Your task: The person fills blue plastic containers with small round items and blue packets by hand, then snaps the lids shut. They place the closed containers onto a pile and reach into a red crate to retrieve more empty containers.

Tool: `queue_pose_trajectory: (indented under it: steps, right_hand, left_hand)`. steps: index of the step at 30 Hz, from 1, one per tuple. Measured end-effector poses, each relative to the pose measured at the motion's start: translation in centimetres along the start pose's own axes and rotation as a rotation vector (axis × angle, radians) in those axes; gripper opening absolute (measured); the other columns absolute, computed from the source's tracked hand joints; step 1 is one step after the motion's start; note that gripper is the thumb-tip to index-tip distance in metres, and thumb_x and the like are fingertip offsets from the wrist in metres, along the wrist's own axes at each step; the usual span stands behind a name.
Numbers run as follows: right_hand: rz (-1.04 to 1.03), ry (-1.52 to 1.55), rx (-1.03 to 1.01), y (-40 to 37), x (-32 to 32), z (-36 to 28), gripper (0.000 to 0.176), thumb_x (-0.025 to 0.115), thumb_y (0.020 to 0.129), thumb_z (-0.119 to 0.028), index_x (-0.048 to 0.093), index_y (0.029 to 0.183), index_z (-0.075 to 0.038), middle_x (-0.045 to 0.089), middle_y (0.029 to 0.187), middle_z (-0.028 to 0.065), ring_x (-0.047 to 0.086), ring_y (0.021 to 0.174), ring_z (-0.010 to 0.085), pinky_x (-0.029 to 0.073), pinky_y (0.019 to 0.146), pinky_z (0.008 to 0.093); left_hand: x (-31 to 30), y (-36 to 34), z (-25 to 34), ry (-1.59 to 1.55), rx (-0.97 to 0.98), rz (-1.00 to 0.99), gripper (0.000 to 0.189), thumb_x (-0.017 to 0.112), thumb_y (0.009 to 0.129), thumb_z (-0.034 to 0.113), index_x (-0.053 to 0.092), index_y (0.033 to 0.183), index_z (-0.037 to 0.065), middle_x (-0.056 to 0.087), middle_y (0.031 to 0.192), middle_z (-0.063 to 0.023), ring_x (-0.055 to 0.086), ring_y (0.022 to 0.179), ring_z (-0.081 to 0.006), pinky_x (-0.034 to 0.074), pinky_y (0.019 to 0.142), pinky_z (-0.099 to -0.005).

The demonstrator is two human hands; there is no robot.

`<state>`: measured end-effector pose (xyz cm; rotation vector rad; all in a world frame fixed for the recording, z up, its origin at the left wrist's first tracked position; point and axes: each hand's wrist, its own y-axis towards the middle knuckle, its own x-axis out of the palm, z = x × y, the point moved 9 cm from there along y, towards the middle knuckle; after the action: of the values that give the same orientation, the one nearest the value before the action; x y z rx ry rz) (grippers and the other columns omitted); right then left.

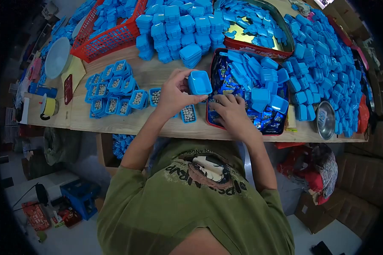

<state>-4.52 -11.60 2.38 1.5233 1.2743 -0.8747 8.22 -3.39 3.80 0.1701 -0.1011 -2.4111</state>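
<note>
My left hand (177, 94) is closed around a small blue plastic box (200, 83), its open top facing up. My right hand (233, 114) reaches into a red-rimmed tray (247, 135), fingers apart and touching shiny blue packets (228, 83). What lies under its fingertips is hidden. More blue boxes (260, 95) rest on the packets in the same tray. Just below my left hand, a blue box of small pale balls (188, 114) stands near the table edge. Another filled box (155, 97) is left of my wrist.
Stacked filled boxes (115, 84) stand at left. Behind are a red basket (110, 40), piled blue boxes (172, 32) and a tin (259, 51) of blue pieces. A large heap of blue boxes (317, 55) and a metal bowl (326, 120) lie right.
</note>
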Motion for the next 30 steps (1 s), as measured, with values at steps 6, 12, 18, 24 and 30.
queue_pose_trajectory:
  steps: [6,12,18,24,30]
  right_hand:
    - [-0.111,-0.077,-0.096,1.4,1.6,0.3,0.038,0.071,0.063,-0.009,0.065,0.1,-0.013,0.057,0.111,0.0018,0.05,0.104,0.0218,0.034,0.09,0.041]
    - [0.089,-0.1,-0.113,1.6,-0.7,0.6,0.025,0.066,0.067,-0.006,0.066,0.09,-0.015,0.063,0.088,-0.0011,0.055,0.093,0.0178,0.034,0.089,0.0404]
    - [0.538,0.777,0.221,0.0,-7.2,5.0,0.008,0.065,0.081,-0.005,0.064,0.089,-0.006,0.063,0.082,0.0048,0.057,0.075,0.0212,0.041,0.069,0.0299]
    - [0.258,0.38,0.097,2.7,-7.5,1.4,0.011,0.065,0.081,-0.008,0.065,0.092,-0.007,0.059,0.082,0.0025,0.054,0.08,0.018,0.035,0.081,0.032]
    - [0.198,0.105,0.035,3.1,-6.6,0.3,0.009,0.067,0.077,-0.012,0.065,0.086,-0.011,0.056,0.083,0.0025,0.052,0.085,0.0202,0.031,0.079,0.0367]
  left_hand:
    - [0.0,-0.3,0.0,0.003,0.048,-0.017,0.064,0.084,0.062,0.009,0.055,0.119,0.002,0.05,0.109,-0.0032,0.059,0.092,-0.0123,0.051,0.075,-0.0257]
    - [-0.5,-0.4,-0.6,0.027,0.035,-0.03,0.065,0.083,0.062,0.009,0.055,0.12,0.002,0.051,0.11,-0.0038,0.059,0.093,-0.0128,0.05,0.075,-0.0261]
    - [0.2,-0.5,-1.1,0.051,0.028,-0.132,0.066,0.082,0.063,0.006,0.053,0.122,0.001,0.049,0.113,-0.0046,0.057,0.101,-0.0153,0.049,0.082,-0.0283]
    - [2.9,-0.7,0.4,0.107,0.011,-0.294,0.068,0.081,0.062,0.001,0.052,0.123,0.0,0.045,0.117,-0.0051,0.054,0.108,-0.0164,0.049,0.089,-0.0313]
    - [3.4,-0.8,0.0,0.173,0.085,-0.312,0.07,0.083,0.058,0.011,0.056,0.122,0.008,0.049,0.114,-0.0058,0.055,0.102,-0.0174,0.051,0.079,-0.0293]
